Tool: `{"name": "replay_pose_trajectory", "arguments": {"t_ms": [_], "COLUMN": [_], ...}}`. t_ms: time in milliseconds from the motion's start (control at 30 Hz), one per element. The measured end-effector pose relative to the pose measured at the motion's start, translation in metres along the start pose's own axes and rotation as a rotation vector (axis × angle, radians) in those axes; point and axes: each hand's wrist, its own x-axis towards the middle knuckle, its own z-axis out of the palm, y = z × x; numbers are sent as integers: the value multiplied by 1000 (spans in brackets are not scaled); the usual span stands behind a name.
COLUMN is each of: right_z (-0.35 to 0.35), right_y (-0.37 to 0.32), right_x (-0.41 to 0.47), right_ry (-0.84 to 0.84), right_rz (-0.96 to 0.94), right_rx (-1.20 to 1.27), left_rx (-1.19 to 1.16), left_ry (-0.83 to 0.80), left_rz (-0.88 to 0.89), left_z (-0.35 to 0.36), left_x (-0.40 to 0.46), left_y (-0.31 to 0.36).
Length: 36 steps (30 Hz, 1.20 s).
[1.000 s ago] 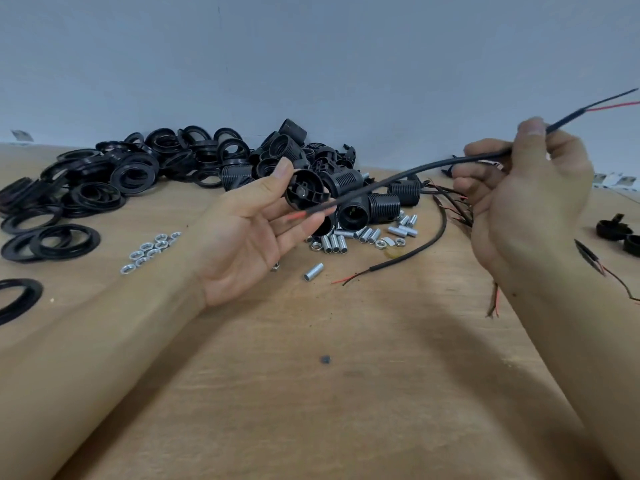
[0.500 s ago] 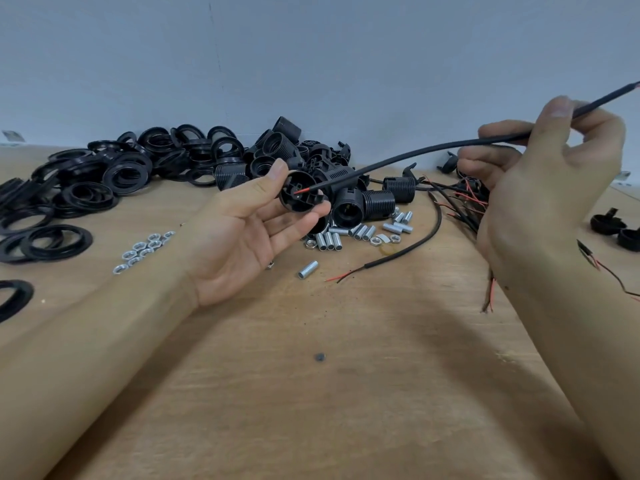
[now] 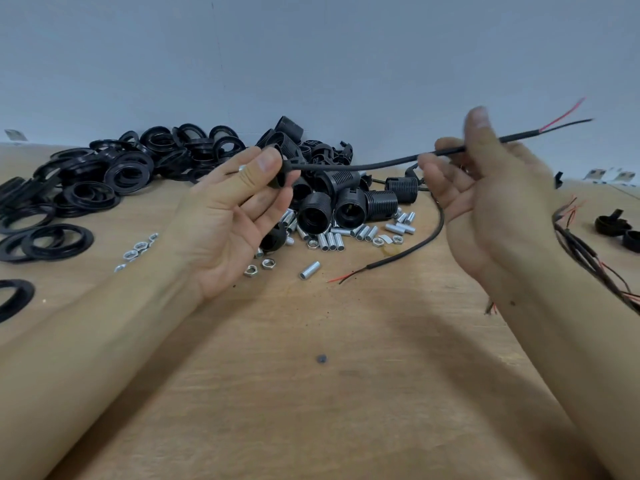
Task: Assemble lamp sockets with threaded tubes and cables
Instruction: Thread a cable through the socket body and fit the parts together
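Between the two raised hands, a black cable (image 3: 363, 165) was stretched, its near end now passed into the socket cap (image 3: 282, 174), where half a second earlier only the red tip had been poised at the opening. The cap was pinched between the thumb and fingers of the left hand (image 3: 235, 216), a bit of threaded tube apparently showing behind the thumb. The cable was gripped by the curled fingers of the right hand (image 3: 485, 188), its red and black leads left free beyond. Threading was judged begun, with the wires yet to be pulled through. Below, on the counter (image 3: 311, 393), socket bodies (image 3: 332, 206), loose threaded tubes (image 3: 332, 241), nuts (image 3: 140, 245) and black rings (image 3: 114, 174) were spread.
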Motion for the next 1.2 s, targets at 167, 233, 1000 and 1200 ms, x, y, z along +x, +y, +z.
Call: {"name": "replay_pose_trajectory", "arguments": {"t_ms": [167,233,1000,1200], "right_z": [7,9,-23,-14], "right_y": [18,28,-4,5], "right_x": [-11,-20,30,16], "right_ry": [-354,-431,33,-254], "right_rz": [286,314,415,213], "right_rx": [2,-124,-103,-670], "left_rx": [158,284,1613,1738], "left_ry": [-81,-135,-166,-313], "left_rz": [11,49,605,549], "left_z": [4,6,-13,-10], "left_x": [-4,-8,-5,0], "left_y": [-5,-10,-20,-29]}}
